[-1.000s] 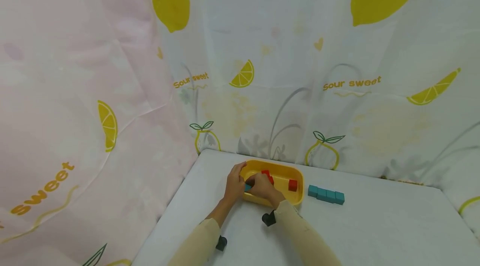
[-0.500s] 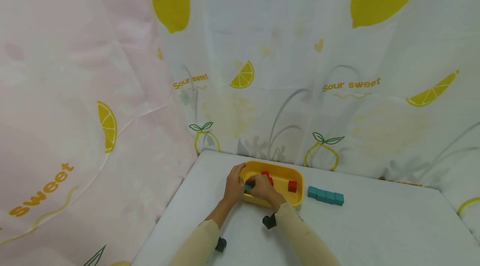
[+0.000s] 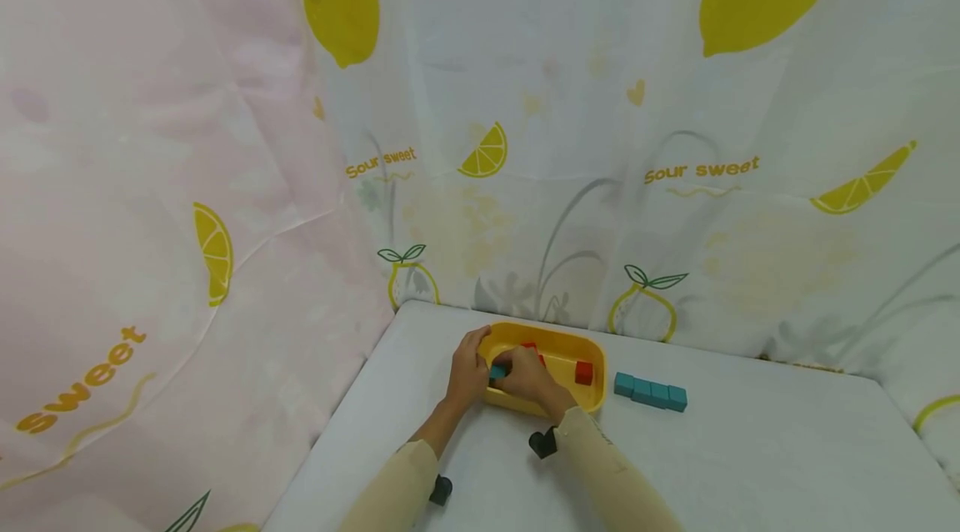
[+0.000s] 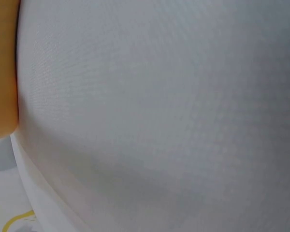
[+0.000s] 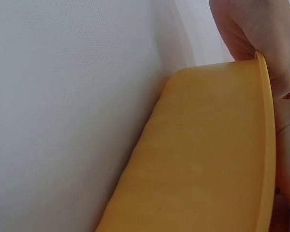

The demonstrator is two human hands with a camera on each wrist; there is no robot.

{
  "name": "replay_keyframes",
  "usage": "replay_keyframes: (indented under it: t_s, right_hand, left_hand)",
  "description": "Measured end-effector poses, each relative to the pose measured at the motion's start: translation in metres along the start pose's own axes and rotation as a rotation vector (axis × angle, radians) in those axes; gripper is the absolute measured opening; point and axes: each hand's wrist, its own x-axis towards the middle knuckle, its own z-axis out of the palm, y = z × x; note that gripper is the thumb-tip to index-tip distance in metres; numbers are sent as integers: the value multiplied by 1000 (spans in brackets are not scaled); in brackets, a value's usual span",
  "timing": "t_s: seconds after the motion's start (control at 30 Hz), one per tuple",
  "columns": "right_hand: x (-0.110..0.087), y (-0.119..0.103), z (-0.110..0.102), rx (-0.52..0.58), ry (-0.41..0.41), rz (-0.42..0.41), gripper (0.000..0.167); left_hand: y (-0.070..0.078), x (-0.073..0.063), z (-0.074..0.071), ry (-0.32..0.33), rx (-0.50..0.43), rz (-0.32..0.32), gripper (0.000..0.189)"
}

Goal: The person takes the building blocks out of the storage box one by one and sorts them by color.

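A yellow plastic tray (image 3: 566, 335) stands on the table, with red cubes inside; one red cube (image 3: 584, 373) lies toward its right end. My left hand (image 3: 468, 373) holds the tray's left end at the rim; its thumb is hidden in the head view. My right hand (image 3: 525, 375) reaches over the near rim into the tray. Its curled fingers pinch a teal block (image 3: 498, 371) near the left end, close to my left hand. In the right wrist view, the tray's outer wall (image 5: 198, 145) hides most of both hands.
A joined row of teal cubes (image 3: 651, 392) lies on the white table (image 3: 750, 449), right of the tray. Behind the tray hangs a lemon-print cloth (image 3: 555, 248). A pinkish cloth (image 3: 285, 332) borders the table on the left.
The teal block in my right fingers shows more of its side and sits slightly further right. My left hand has stayed at the tray's left end, and the tray has hardly moved.
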Motion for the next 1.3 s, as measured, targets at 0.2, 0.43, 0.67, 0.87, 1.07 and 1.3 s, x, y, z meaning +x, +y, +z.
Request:
replay_keyframes:
  t_s: [0.2,0.43,0.67,0.87,1.07,1.3]
  right_hand:
    - [-6,1,-13,38,21,-3,34]
    - [-12,2,-27,22,90,-71,34]
    - [-18,6,-40,71,119,-27,34]
    - [-27,13,-54,114,107,120,37]
    - [-38,20,-69,74,178,77,33]
    - [-50,34,-87,48,266,5,29]
  left_hand:
    - [0,1,1,-2,17,21,52]
    - [0,3,-2,8,7,36,51]
    - [1,3,-4,-5,2,-9,50]
    - [1,3,-3,24,2,40,50]
    - [2,3,-2,15,-10,38,51]
    - [3,1,-1,10,-14,39,51]
